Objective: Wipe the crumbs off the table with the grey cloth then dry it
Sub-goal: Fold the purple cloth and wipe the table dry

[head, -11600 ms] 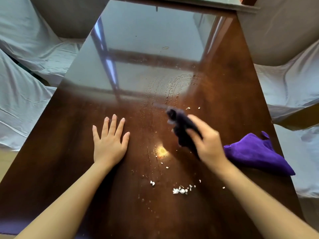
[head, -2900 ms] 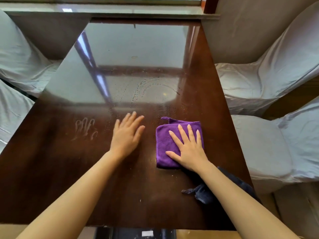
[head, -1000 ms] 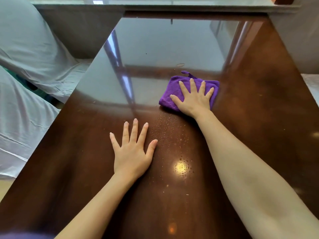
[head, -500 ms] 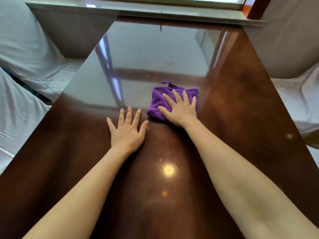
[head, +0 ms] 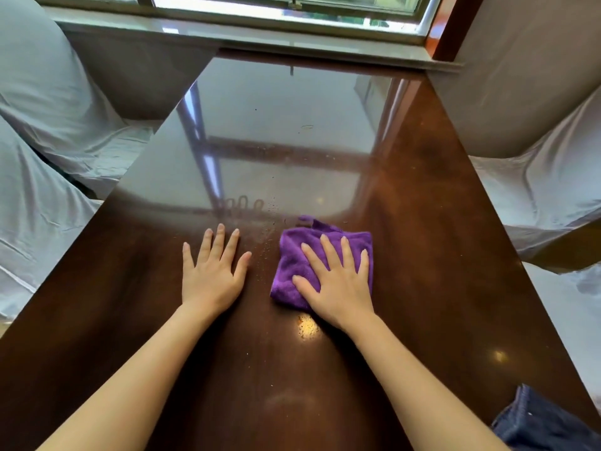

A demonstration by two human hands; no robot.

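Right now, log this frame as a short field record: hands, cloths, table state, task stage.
left hand: flat on the table, fingers spread, holding nothing
right hand: pressed flat on the purple cloth
purple cloth: folded, on the table centre
grey cloth: set aside at the near right edge
table: glossy dark wood, fine droplets between the hands, finger smudges beyond the left hand
crumbs: none visible
task stage: drying

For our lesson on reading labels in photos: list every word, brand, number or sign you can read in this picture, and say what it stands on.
None can be read.
Purple cloth under the right hand: no tag or print shows.
Dark cloth at the table corner: no lettering.
Smears beyond the left hand: finger marks, not writing.
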